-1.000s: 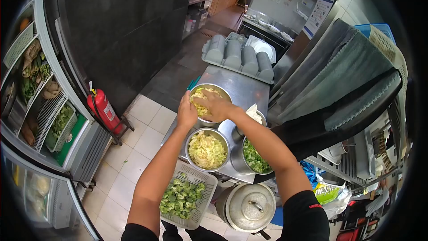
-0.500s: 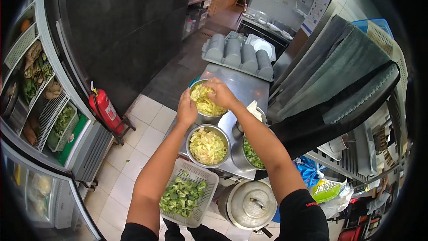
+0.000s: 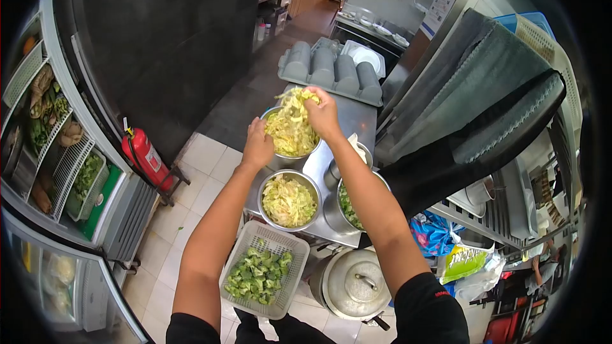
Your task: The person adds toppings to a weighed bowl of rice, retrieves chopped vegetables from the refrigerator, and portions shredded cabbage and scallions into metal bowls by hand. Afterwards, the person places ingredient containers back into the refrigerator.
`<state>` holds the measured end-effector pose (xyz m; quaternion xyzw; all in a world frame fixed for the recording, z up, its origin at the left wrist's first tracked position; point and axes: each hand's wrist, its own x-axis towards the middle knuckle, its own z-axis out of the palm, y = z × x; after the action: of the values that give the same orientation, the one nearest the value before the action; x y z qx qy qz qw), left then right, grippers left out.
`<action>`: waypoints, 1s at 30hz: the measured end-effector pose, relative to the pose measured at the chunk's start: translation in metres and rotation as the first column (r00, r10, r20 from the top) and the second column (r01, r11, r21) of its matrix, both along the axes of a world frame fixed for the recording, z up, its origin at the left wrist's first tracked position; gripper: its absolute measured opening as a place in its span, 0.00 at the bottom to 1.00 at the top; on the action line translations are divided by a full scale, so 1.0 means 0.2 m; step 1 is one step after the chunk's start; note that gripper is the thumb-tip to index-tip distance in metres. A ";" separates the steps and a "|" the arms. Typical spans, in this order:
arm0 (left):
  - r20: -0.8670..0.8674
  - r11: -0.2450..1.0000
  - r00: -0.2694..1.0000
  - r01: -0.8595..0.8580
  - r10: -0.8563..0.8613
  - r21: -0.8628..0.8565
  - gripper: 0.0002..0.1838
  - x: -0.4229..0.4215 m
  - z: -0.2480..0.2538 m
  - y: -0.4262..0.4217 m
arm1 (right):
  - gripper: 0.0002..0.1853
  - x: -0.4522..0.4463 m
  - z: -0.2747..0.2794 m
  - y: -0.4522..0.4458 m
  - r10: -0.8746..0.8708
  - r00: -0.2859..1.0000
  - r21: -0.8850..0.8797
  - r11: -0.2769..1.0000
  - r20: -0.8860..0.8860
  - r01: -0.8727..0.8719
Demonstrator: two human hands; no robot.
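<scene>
My right hand is closed on a clump of shredded cabbage, lifted above the far metal bowl, with strands hanging into it. At the left rim of that far bowl is my left hand, its fingers gripping the edge. More shredded cabbage fills the bowl. Just nearer stands a second metal bowl of paler shredded cabbage. To its right a metal pot of chopped greens is partly hidden by my right forearm. A pale plastic basket of broccoli florets is close to my body.
A lidded pot stands at the lower right. Grey moulded racks sit at the steel table's far end. On the left are an open fridge and a red extinguisher. A dark draped cloth hangs at right.
My right hand has risen out of the far bowl, lifting a clump of cabbage. My left hand has stayed at the bowl's rim. The whole view has shifted slightly.
</scene>
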<state>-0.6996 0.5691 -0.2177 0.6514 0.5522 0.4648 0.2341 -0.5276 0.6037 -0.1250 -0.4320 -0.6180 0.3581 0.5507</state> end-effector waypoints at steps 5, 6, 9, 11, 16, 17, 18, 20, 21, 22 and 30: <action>0.133 0.998 0.990 -0.052 0.055 -0.024 0.26 0.00 0.06 -0.08 | 0.11 -0.02 0.11 -0.02 -0.042 0.992 0.009 0.999 -0.121 0.043; 0.152 0.994 0.983 -0.096 0.102 -0.051 0.26 0.00 0.07 -0.10 | 0.11 -0.03 0.13 -0.02 -0.039 0.991 0.009 0.999 -0.125 0.041; 0.233 0.994 0.967 -0.113 0.106 0.014 0.26 -0.05 -0.06 -0.11 | 0.11 -0.02 0.17 -0.06 0.037 0.948 0.064 0.998 -0.317 -0.018; 0.244 0.994 0.963 -0.102 0.111 -0.046 0.25 -0.08 -0.08 -0.19 | 0.12 -0.01 0.25 -0.17 0.123 0.919 0.056 0.992 -0.374 -0.110; 0.409 0.996 0.913 0.033 0.004 -0.084 0.26 -0.03 -0.13 -0.49 | 0.12 0.01 0.25 -0.47 0.067 0.949 -0.070 0.993 -0.308 -0.093; 0.410 0.996 0.912 0.037 0.001 -0.085 0.26 -0.02 -0.16 -0.54 | 0.12 0.01 0.21 -0.53 0.063 0.950 -0.071 0.993 -0.307 -0.089; 0.388 0.997 0.922 0.037 -0.006 -0.072 0.27 0.00 -0.18 -0.59 | 0.11 0.00 0.17 -0.60 0.032 0.988 -0.186 0.981 -0.154 -0.061; 0.318 0.997 0.948 0.039 -0.018 -0.061 0.27 0.03 -0.16 -0.66 | 0.11 -0.01 -0.04 -0.68 0.002 0.980 -0.091 0.996 0.198 0.016; 0.319 0.997 0.947 0.048 -0.027 -0.058 0.27 0.03 -0.13 -0.68 | 0.11 -0.01 -0.20 -0.69 -0.052 0.924 0.113 0.994 0.378 0.009; 0.249 0.997 0.967 0.060 -0.049 -0.039 0.27 0.04 -0.11 -0.69 | 0.11 -0.03 -0.27 -0.73 -0.060 0.880 0.165 0.986 0.472 -0.021; -0.190 0.994 0.975 0.110 -0.113 -0.024 0.26 0.07 -0.15 -0.71 | 0.29 -0.16 -0.46 -0.94 0.104 0.387 -0.160 0.981 0.916 0.114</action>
<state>-0.6854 0.4272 -0.2480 0.7214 0.5378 0.3825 0.2098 -0.5603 0.4155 -0.2175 -0.6116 -0.7793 0.1164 0.0719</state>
